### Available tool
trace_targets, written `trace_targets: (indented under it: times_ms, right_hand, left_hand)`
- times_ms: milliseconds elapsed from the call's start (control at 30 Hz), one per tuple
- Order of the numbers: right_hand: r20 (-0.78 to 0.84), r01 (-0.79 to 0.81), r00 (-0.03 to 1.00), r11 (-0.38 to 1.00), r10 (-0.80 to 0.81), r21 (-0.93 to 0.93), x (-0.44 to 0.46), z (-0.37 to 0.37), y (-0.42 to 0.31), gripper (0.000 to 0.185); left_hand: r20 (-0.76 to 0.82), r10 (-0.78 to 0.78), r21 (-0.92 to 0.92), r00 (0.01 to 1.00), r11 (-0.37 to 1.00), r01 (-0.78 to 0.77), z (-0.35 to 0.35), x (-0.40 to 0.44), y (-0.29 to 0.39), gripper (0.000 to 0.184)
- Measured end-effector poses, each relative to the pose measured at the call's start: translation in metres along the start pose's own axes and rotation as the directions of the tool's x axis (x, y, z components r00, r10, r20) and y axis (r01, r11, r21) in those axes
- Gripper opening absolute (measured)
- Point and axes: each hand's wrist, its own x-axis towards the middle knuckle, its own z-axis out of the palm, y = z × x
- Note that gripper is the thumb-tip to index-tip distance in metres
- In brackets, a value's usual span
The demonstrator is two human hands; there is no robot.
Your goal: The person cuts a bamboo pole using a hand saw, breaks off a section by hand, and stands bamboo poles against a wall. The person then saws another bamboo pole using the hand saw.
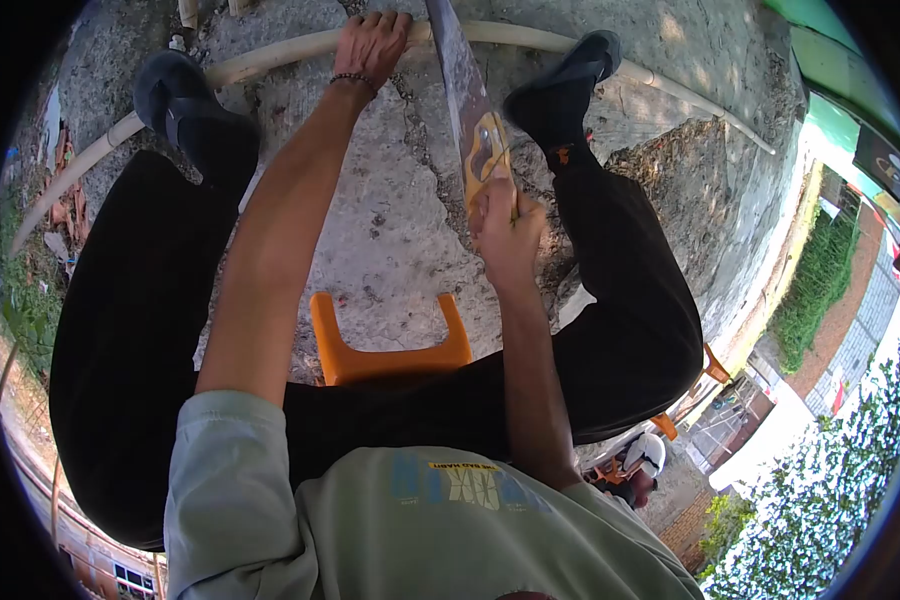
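Observation:
My left hand (pixel 373 48) is wrapped over a long pale pole (pixel 280 52) that lies across the concrete in front of me. In my right hand (pixel 510 225) is the yellow handle of a hand saw (pixel 458 75). The saw's blade points away from me and crosses the pole just right of my left hand. Whether the teeth touch the pole I cannot tell. My shoes rest at the pole, one on each side of my hands.
Under me is an orange plastic stool (pixel 395 362). Rough, cracked concrete (pixel 380 230) spreads between my legs. Another person (pixel 645 455) in a white helmet is at the lower right. Rubble and plants lie at the left edge.

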Motion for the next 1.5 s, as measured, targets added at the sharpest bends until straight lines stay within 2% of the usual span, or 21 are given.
trace_targets:
  times_ms: [100,167,333,367,433,533,700,767,800,900,933,967,1067,1100,1167,1200,1267,1367,1400,1467,1500]
  right_hand:
    - [0.012,-0.016,1.000,0.987,0.018,-0.160,0.057,0.032,-0.022,0.051]
    - [0.043,0.072,0.997,0.970,-0.064,-0.234,0.066,0.037,-0.015,0.050]
    - [-0.036,0.058,0.997,0.982,-0.065,-0.178,0.002,0.006,0.002,0.052]
    - [-0.045,0.065,0.996,0.983,-0.074,-0.170,0.030,0.015,-0.003,0.051]
    - [-0.034,0.078,0.996,0.982,-0.085,-0.174,0.071,0.035,-0.013,0.050]
    - [0.008,0.229,0.971,0.922,-0.239,-0.313,0.057,0.040,-0.001,0.051]
    - [-0.070,0.171,0.977,0.941,-0.200,-0.293,0.038,0.020,0.017,0.052]
    - [-0.044,0.147,0.986,0.964,-0.161,-0.221,0.079,0.035,-0.001,0.052]
    - [-0.053,0.127,0.988,0.965,-0.143,-0.229,0.063,0.033,0.006,0.052]
    - [-0.039,0.202,0.973,0.922,-0.227,-0.329,0.069,0.051,0.000,0.054]
    - [-0.014,0.169,0.983,0.940,-0.182,-0.297,0.070,0.044,-0.003,0.054]
    - [0.003,0.138,0.990,0.952,-0.142,-0.272,0.072,0.037,-0.006,0.055]
    - [-0.011,0.057,0.998,0.974,-0.061,-0.220,0.076,0.037,-0.003,0.050]
    - [-0.008,0.058,0.998,0.974,-0.061,-0.221,0.071,0.038,-0.002,0.050]
    - [0.039,0.167,0.985,0.986,-0.166,-0.023,0.062,0.040,-0.002,0.040]
    - [0.046,0.171,0.984,0.985,-0.170,-0.024,0.062,0.040,0.000,0.040]
    - [0.024,0.359,0.932,0.931,-0.361,0.070,0.063,0.042,0.006,0.035]
    - [0.097,0.293,0.948,0.950,-0.303,0.105,0.064,0.037,0.004,0.032]
    - [0.097,0.283,0.951,0.953,-0.293,0.106,0.062,0.034,0.002,0.032]
    - [0.179,0.121,0.971,0.972,-0.159,0.202,0.060,0.029,-0.003,0.033]
    - [0.179,0.127,0.970,0.971,-0.164,0.204,0.058,0.028,-0.004,0.033]
  left_hand:
    - [-0.053,0.025,-0.035,0.998,0.999,-0.027,-0.003,0.000,-0.002,0.035]
    - [-0.064,0.022,-0.014,0.998,1.000,-0.023,0.000,-0.002,-0.001,0.035]
    - [-0.044,0.041,-0.005,0.998,0.999,-0.041,0.001,-0.002,-0.002,0.034]
    - [-0.042,0.058,-0.007,0.997,0.998,-0.058,0.004,-0.002,-0.001,0.034]
    - [-0.153,-0.003,-0.078,0.988,0.997,-0.009,0.013,-0.008,0.002,0.016]
    - [-0.097,0.027,0.022,0.995,0.999,-0.025,0.023,-0.009,-0.001,0.023]
    - [0.056,-0.070,-0.090,0.996,0.993,0.075,0.011,0.003,0.003,0.024]
    - [-0.004,-0.038,-0.046,0.999,0.998,0.038,0.008,-0.006,0.003,0.024]
    - [0.013,-0.035,-0.059,0.999,0.998,0.036,0.009,-0.019,0.013,0.024]
    - [-0.142,0.035,-0.014,0.989,0.999,-0.037,0.001,-0.003,-0.002,0.033]
    - [-0.043,0.030,-0.035,0.999,0.999,-0.032,-0.003,-0.001,-0.004,0.035]
    - [-0.050,0.036,-0.044,0.998,0.998,-0.038,-0.006,0.000,0.000,0.035]
    - [0.378,-0.146,-0.119,0.914,0.971,0.205,-0.016,0.021,-0.008,0.049]
    - [0.378,-0.149,-0.118,0.914,0.971,0.208,-0.019,0.030,-0.013,0.049]
    - [0.691,-0.144,0.003,0.708,0.981,0.196,-0.020,0.052,-0.024,0.050]
    - [0.688,-0.150,0.006,0.710,0.979,0.202,-0.018,0.060,-0.028,0.050]
    - [0.874,-0.027,-0.115,0.486,0.959,0.259,-0.016,0.072,-0.034,0.038]
    - [0.802,-0.067,-0.096,0.594,0.966,0.238,-0.025,0.066,-0.029,0.035]
    - [0.809,-0.066,-0.094,0.585,0.966,0.239,-0.027,0.055,-0.026,0.035]
    - [0.549,-0.135,-0.036,0.825,0.982,0.185,-0.036,0.040,-0.019,0.039]
    - [0.545,-0.135,-0.035,0.828,0.982,0.183,-0.036,0.035,-0.017,0.039]
